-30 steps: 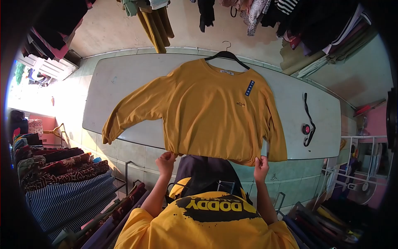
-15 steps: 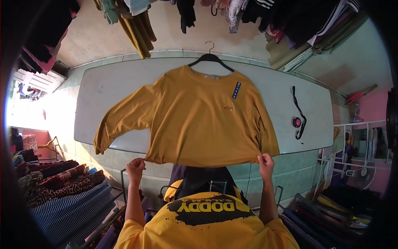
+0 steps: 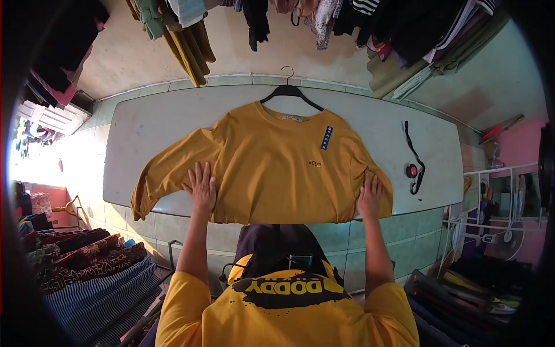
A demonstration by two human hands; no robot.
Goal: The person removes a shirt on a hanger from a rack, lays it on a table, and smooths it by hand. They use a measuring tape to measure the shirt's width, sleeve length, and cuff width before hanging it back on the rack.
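Observation:
A mustard-yellow long-sleeved shirt (image 3: 272,168) lies front up, its neck on a black hanger (image 3: 291,91) at the far side. A dark blue size strip (image 3: 327,138) runs down its chest beside a small print. My left hand (image 3: 202,184) rests flat on the shirt's left side near the sleeve, fingers spread. On the opposite side my right hand (image 3: 370,194) lies flat over the fabric by the other sleeve, fingers extended. The shirt's lower edge hangs at the near edge of the white table (image 3: 139,127).
A black strap with a small round pink-centred device (image 3: 411,170) lies at the table's right. Garments hang along the wall (image 3: 191,49) ahead. Folded patterned cloths (image 3: 98,260) are stacked at left, and dark clothes (image 3: 474,289) at lower right. A white rack (image 3: 497,196) stands at right.
Both hands have let go of the shirt's bottom corners and moved forward onto the fabric, opening flat. The raised hem has come down to the table's near edge.

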